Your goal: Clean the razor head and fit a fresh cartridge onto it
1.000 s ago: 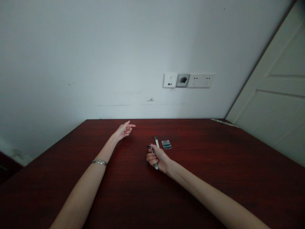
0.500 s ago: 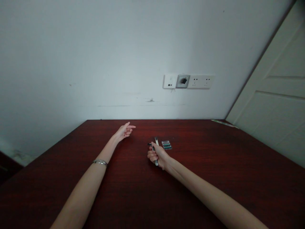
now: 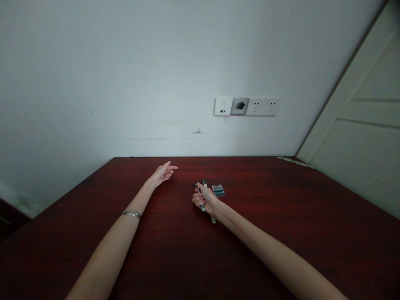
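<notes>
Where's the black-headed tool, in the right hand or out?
In: the tool lies in the right hand, fingers curled around it.

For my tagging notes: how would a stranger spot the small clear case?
On the dark red table, the right hand holds a slim tool. Just right of that hand lies the small clear case: squarish and greenish, unlike the narrow strip alongside.

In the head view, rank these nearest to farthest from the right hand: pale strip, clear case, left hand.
1. Clear case: just right of the right hand.
2. Left hand: off to the left.
3. Pale strip: far right, toward the back.
</notes>
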Action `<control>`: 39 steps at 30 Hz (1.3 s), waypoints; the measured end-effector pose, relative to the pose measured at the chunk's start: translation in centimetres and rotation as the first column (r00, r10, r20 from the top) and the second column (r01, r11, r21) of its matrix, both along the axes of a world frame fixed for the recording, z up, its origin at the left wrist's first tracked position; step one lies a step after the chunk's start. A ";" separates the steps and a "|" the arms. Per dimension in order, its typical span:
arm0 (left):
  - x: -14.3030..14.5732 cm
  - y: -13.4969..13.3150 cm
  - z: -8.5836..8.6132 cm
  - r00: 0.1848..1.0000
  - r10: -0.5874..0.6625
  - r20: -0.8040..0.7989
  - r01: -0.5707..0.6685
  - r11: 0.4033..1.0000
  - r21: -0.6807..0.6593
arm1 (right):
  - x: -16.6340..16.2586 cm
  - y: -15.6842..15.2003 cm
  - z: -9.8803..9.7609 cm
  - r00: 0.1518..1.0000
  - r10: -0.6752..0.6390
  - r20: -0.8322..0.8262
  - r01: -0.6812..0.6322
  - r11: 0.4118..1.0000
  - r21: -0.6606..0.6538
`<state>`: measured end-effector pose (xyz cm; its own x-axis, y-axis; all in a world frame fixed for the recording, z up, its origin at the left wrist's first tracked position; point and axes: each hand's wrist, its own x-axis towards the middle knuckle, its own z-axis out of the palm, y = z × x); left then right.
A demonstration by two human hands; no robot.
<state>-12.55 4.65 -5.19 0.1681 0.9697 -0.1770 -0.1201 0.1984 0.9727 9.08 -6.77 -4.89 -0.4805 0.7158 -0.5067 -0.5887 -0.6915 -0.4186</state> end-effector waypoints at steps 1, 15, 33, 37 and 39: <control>0.0 0.0 0.0 1.000 0.002 -0.002 -0.002 1.000 0.000 | 0.0 0.0 0.0 1.000 0.004 0.002 -0.004 1.000 0.000; -0.1 0.6 -0.5 1.000 0.004 -0.008 -0.004 1.000 0.013 | -0.2 0.4 -0.6 0.999 0.031 0.037 -0.032 0.999 0.012; -0.2 0.8 -0.7 1.000 0.003 -0.015 -0.003 1.000 0.019 | 1.1 0.3 3.5 0.994 0.006 0.109 -0.030 0.976 0.216; -0.3 1.0 -0.8 1.000 0.000 -0.017 0.000 1.000 0.007 | 2.2 0.6 4.9 0.990 -0.016 0.140 -0.034 0.936 0.350; -0.4 1.2 -0.9 1.000 -0.005 -0.024 0.005 1.000 0.006 | 2.8 0.8 5.3 0.991 -0.022 0.131 -0.031 0.918 0.395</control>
